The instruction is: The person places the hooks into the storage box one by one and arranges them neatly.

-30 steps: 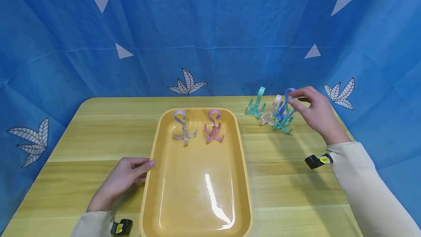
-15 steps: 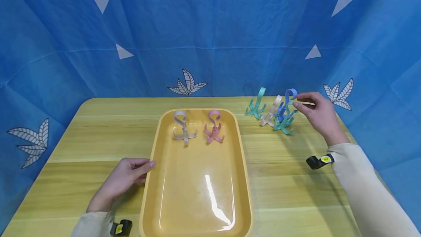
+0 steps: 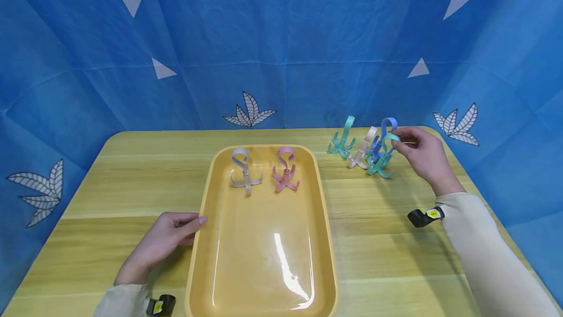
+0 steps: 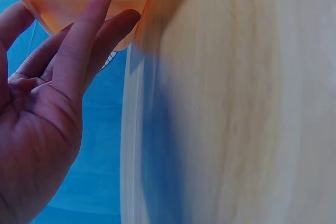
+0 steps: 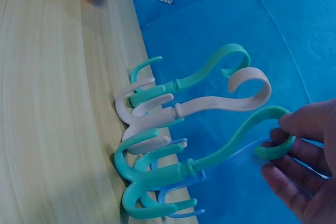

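Note:
My left hand (image 3: 162, 239) grips the left rim of the yellow tray (image 3: 259, 243), thumb over the edge and fingers along its outer wall. In the tray's far end stand a pale grey four-pronged hook (image 3: 247, 179) and a pink one (image 3: 286, 179). My right hand (image 3: 425, 155) is at the back right of the table. Its thumb and fingers pinch the curled top of the nearer green hook (image 5: 163, 176), whose prongs are down by the tabletop. Partly hidden behind that hook is a blue hook (image 3: 387, 128). A whitish hook (image 3: 362, 148) and another green hook (image 3: 340, 143) stand to the left.
The hooks are bunched close together near the wooden table's (image 3: 132, 175) back edge. A blue printed curtain (image 3: 281, 38) hangs behind and at both sides. Each wrist carries a small black camera, such as the right camera (image 3: 420, 218).
The right hand has moved from the blue hook's top down to the nearer green hook and now pinches it. That green hook has tilted slightly. The left hand and tray have stayed put.

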Demonstrator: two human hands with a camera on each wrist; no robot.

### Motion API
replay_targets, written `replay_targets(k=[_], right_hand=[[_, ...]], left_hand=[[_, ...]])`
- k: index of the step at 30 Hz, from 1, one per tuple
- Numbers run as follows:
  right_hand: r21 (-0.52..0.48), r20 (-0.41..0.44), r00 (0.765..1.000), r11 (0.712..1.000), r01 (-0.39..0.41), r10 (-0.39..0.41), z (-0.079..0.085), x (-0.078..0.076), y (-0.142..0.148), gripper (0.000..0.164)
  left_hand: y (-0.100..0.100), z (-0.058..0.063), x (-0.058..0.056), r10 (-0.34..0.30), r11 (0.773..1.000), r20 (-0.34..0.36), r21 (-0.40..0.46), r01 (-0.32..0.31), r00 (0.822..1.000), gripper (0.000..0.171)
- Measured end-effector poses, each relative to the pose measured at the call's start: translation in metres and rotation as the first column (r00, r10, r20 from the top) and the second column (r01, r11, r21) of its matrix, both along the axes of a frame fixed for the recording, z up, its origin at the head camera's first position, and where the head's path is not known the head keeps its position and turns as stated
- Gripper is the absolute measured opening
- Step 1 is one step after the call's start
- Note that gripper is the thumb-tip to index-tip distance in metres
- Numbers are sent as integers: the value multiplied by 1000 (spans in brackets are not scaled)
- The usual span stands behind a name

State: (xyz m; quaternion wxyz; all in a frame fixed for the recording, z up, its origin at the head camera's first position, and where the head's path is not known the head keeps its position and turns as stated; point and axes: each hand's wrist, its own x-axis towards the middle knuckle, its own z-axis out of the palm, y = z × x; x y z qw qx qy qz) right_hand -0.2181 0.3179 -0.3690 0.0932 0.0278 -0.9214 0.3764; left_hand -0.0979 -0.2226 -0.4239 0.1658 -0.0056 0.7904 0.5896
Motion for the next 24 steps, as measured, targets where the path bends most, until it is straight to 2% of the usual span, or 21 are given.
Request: replay_targets(k=[12,24], right_hand=[[6,-35,999,1000,-11,11,7,4,0,33],[28,-46,999,1000,-10,11,25,12,1,35]], left_hand=[[-2,-3,-1,-12,1000,7,18,12,1000,45],[-3,-4,-2,-30,997,11,70,29,999,48]])
